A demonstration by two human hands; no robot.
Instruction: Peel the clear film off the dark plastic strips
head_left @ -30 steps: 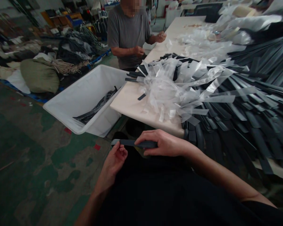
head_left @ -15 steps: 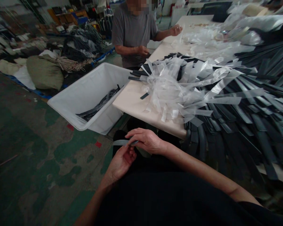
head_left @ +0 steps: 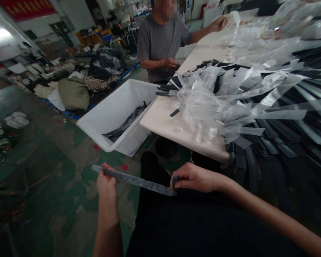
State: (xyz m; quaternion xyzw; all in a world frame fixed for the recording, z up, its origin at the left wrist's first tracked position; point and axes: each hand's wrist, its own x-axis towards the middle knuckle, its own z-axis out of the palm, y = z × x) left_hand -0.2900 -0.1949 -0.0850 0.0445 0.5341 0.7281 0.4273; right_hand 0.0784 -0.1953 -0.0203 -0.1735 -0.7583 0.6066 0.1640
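Note:
A long, narrow grey strip (head_left: 141, 182) stretches between my two hands above my lap, sloping down to the right. My left hand (head_left: 107, 178) is closed around its left part, where a pale translucent end sticks out past the fingers. At the other end my right hand (head_left: 196, 178) pinches the strip, and a short dark piece curls up at the fingertips. Whether this is one strip or a dark strip with a clear film on it, I cannot tell. On the table (head_left: 160, 121), translucent film strips (head_left: 203, 96) lie heaped over many dark strips (head_left: 278, 137).
A white plastic bin (head_left: 120, 132) holding dark strips (head_left: 128, 121) stands left of the table corner. Across the table a co-worker in a grey shirt (head_left: 160, 43) lifts a piece of film. Sacks (head_left: 73, 92) and bundles lie on the floor behind.
My hands have moved apart, the left one out to the left and the right one to the right and down, drawing the strip out between them. The co-worker's raised hand has come up with film.

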